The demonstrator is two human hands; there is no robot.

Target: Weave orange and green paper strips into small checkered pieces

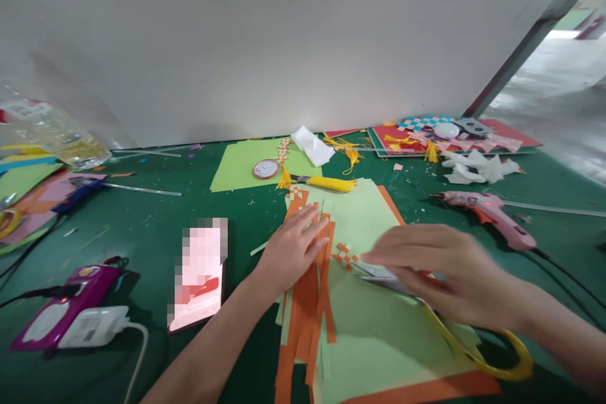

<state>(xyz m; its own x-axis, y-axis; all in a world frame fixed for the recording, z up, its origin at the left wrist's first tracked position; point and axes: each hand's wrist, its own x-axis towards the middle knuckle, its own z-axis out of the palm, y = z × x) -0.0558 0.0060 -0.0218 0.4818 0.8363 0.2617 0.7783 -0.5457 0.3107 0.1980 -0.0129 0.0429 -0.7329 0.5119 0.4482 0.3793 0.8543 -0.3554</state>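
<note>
My left hand [296,246] lies spread over a bundle of orange paper strips [305,322], with some pale green strips among them. Slightly blurred, my right hand [440,265] grips a pair of scissors [383,279] near the blades. Their yellow handle loops [514,356] stick out below the palm. Close to the blade tips is a small orange and pale woven piece [346,256], resting on the light green paper sheets [379,341]. Another checkered woven piece [296,192] shows just beyond my left fingertips.
A yellow utility knife [331,184] and a round tin [266,168] lie ahead. A pink glue gun [497,211] is at right, a blue glue gun [80,194] at left. A phone [201,278] and a purple power strip [71,309] are nearer. A grey panel [293,44] borders the table.
</note>
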